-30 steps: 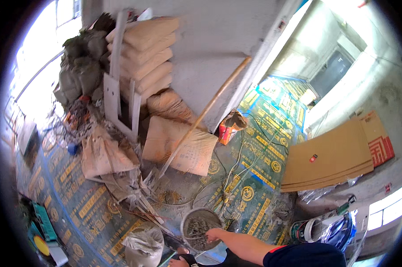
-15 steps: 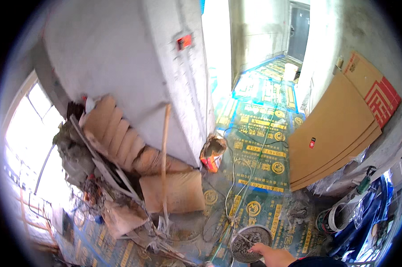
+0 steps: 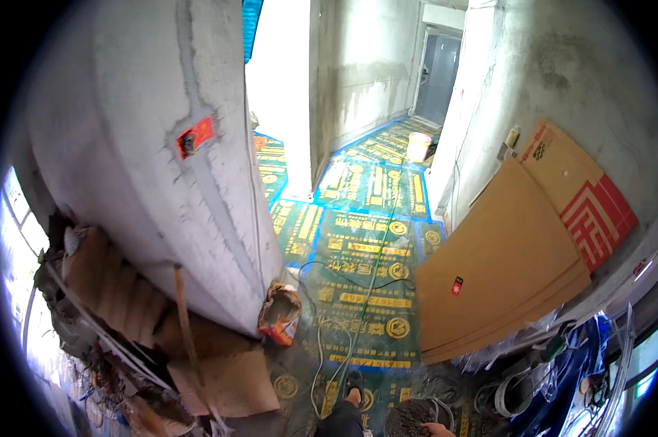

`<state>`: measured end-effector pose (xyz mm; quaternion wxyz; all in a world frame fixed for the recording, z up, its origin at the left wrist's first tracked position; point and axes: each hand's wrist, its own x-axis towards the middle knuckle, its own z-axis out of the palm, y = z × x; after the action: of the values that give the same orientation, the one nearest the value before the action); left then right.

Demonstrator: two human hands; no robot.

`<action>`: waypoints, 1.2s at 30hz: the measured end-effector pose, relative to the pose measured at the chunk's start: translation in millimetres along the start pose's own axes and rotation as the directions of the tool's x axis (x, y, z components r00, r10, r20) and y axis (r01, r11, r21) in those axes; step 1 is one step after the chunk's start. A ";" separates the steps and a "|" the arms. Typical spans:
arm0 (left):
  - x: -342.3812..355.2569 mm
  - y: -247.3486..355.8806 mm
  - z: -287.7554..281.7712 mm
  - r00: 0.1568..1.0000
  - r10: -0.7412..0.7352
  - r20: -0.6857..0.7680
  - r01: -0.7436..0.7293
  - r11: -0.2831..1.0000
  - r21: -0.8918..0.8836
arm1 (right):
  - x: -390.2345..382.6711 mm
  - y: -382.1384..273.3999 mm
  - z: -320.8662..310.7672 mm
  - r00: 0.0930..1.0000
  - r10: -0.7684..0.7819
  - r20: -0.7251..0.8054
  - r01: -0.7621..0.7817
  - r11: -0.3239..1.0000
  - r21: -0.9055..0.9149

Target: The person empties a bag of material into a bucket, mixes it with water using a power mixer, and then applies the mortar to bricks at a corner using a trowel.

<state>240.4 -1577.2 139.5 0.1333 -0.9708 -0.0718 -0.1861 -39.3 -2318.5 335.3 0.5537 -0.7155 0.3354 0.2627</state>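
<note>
Only a sliver of my right hand [image 3: 440, 430] shows at the bottom edge. It lies against the rim of a round pan [image 3: 409, 419] filled with grey mortar, and its fingers are cut off by the frame. My left hand is out of the picture. My leg [image 3: 340, 421] and sandalled foot [image 3: 354, 380] stand just left of the pan on the green and yellow floor covering [image 3: 365, 240].
A grey plastered wall [image 3: 147, 146] with a red socket box [image 3: 196, 137] fills the left. An orange bag [image 3: 279, 315], stacked sacks [image 3: 118, 291], a wooden handle [image 3: 187, 328], cables [image 3: 358, 306], leaning brown boards [image 3: 504, 269], blue sheeting and buckets [image 3: 518, 393] stand around. A corridor [image 3: 416, 109] opens ahead.
The view has tilted up from the floor and sacks to the wall and corridor. The pan and my right hand have slid to the bottom edge, and my forearm has dropped out of view.
</note>
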 end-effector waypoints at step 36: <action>898.0 1031.6 132.7 0.652 0.554 0.518 -0.208 0.788 -0.580 | 819.4 -284.2 -338.4 0.937 0.335 -0.098 -0.173 0.690 0.703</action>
<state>1307.4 -2443.0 122.9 -0.1039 -0.9644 0.1460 0.1943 703.2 -2755.1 -17.8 0.6954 -0.4310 0.5634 0.1147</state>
